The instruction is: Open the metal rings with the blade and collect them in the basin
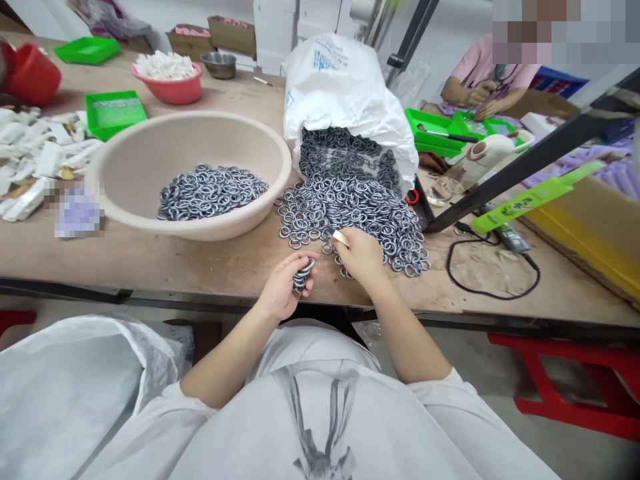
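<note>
My left hand (286,285) is closed around several dark grey metal rings (303,275) just over the front of the table. To its right, my right hand (361,255) grips a small tool with a pale, flat handle (341,238); its dark tip points left, and I cannot make out its kind. Loose rings (350,203) spill from a white sack (345,87) lying on its side, and the right hand is at their near edge. On the left, a wide beige basin (190,230) holds a heap of the same rings.
A black slanted post (510,160) and a looped black cable (449,263) are on the right. Green trays (107,113), a red bowl (167,90) of white pieces and a metal bowl (219,65) stand behind the basin. Another person's hands (483,100) work at the far right.
</note>
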`<state>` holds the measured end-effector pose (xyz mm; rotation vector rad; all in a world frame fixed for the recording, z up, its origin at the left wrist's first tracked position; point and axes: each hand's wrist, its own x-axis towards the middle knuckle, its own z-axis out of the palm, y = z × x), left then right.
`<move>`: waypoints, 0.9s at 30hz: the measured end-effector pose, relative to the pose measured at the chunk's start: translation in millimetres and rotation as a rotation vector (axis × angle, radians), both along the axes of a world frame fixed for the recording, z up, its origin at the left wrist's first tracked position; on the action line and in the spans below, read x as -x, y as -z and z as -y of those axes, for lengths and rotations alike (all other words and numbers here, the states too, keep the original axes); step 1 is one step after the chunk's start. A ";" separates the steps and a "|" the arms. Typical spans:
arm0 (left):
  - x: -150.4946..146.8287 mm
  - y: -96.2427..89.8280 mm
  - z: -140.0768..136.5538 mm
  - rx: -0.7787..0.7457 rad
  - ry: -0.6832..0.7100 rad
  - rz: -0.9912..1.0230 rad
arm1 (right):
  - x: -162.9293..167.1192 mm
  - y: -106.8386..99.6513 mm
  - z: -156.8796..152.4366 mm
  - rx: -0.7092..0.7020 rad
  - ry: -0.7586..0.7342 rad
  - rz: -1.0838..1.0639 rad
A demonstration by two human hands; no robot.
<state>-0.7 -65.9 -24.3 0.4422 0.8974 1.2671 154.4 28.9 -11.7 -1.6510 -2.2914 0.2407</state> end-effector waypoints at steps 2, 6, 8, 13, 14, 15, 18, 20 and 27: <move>-0.9 -2.9 -4.4 0.022 -0.004 0.050 | -6.4 5.9 3.0 -0.001 -0.032 -0.178; -4.5 -7.2 -14.2 0.039 0.010 0.166 | -13.8 25.3 6.4 -0.190 -0.067 -0.590; -7.1 -6.5 -18.1 0.045 0.013 0.199 | -15.2 31.9 6.3 -0.281 -0.064 -0.680; -12.5 1.0 -22.3 0.073 -0.003 0.195 | -16.3 35.9 6.8 -0.387 -0.121 -0.708; -13.1 2.4 -22.4 0.063 -0.002 0.198 | -16.4 36.4 7.5 -0.403 -0.144 -0.701; -13.5 3.6 -22.3 0.046 0.003 0.201 | -16.5 37.1 8.3 -0.414 -0.164 -0.694; -15.1 4.9 -22.0 -0.016 0.020 0.178 | -16.7 38.6 11.0 -0.433 -0.204 -0.689; -16.6 4.2 -22.0 -0.037 0.019 0.138 | -16.8 38.2 13.0 -0.440 -0.210 -0.699; -17.1 3.4 -21.8 -0.059 0.040 0.076 | -14.9 33.1 18.5 -0.414 -0.218 -0.744</move>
